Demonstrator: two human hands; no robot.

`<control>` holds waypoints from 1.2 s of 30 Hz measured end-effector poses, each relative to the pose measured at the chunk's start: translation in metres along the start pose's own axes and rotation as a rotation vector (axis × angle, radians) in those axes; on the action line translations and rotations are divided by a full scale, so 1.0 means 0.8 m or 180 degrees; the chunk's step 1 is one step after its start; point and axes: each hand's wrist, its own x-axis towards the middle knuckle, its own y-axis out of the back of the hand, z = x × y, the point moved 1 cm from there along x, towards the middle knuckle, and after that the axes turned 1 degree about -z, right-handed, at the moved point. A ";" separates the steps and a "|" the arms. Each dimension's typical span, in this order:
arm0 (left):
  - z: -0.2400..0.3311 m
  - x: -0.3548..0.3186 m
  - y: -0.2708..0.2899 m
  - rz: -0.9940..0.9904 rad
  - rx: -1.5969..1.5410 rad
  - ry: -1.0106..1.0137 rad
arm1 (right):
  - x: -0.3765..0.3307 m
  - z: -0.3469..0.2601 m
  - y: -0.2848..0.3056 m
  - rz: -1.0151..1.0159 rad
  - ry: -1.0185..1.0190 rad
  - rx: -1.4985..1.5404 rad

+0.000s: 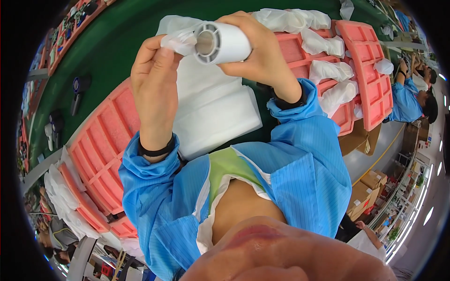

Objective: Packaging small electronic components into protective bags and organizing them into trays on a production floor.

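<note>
Head view: our right hand (258, 40) is clamped around the white tube (233, 43), probably to leave its ribbed end clear; our left hand (157, 82) pinches a bag (180, 41) at that end. White sheets (215, 112) lie between our forearms, presumably for easy reach.

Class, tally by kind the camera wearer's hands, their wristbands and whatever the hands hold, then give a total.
Bare hands, left hand and right hand: 2
Black wristbands: 2
Hollow white cylinder, in right hand: 1
Translucent white wrapper, in left hand: 1
Total: 6
</note>
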 end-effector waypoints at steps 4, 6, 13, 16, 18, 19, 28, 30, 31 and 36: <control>-0.007 0.001 0.001 -0.0365 -0.0125 -0.0088 | -0.005 0.002 -0.015 0.0142 0.0065 -0.0220; -0.013 -0.005 0.002 -0.0815 0.1112 -0.0910 | -0.007 0.001 -0.019 0.0213 0.0022 -0.0239; -0.037 -0.035 -0.029 -0.1044 0.3434 -0.2742 | -0.007 0.007 -0.015 0.0605 -0.0136 -0.0446; -0.034 -0.031 -0.031 -0.0958 0.3421 -0.2624 | -0.004 0.013 -0.009 0.0927 -0.0216 -0.0276; -0.024 -0.023 -0.027 -0.0479 0.3276 -0.1940 | -0.014 0.006 -0.018 0.0761 -0.0462 0.0555; -0.022 -0.018 -0.024 -0.0469 0.3281 -0.1947 | -0.021 0.001 -0.025 0.0581 -0.0710 0.1390; 0.010 0.010 0.012 -0.1082 0.0883 -0.1414 | 0.001 -0.012 -0.017 -0.0554 -0.0011 0.1008; 0.011 0.014 0.011 -0.1270 0.1103 -0.1973 | -0.011 -0.012 -0.025 -0.0644 -0.0106 0.1061; 0.014 0.013 0.012 -0.1293 0.1127 -0.2097 | -0.014 -0.008 -0.029 -0.0750 -0.0294 0.1150; 0.004 -0.008 0.005 -0.0099 0.1936 -0.1904 | -0.021 0.007 -0.026 0.0281 -0.0448 -0.0513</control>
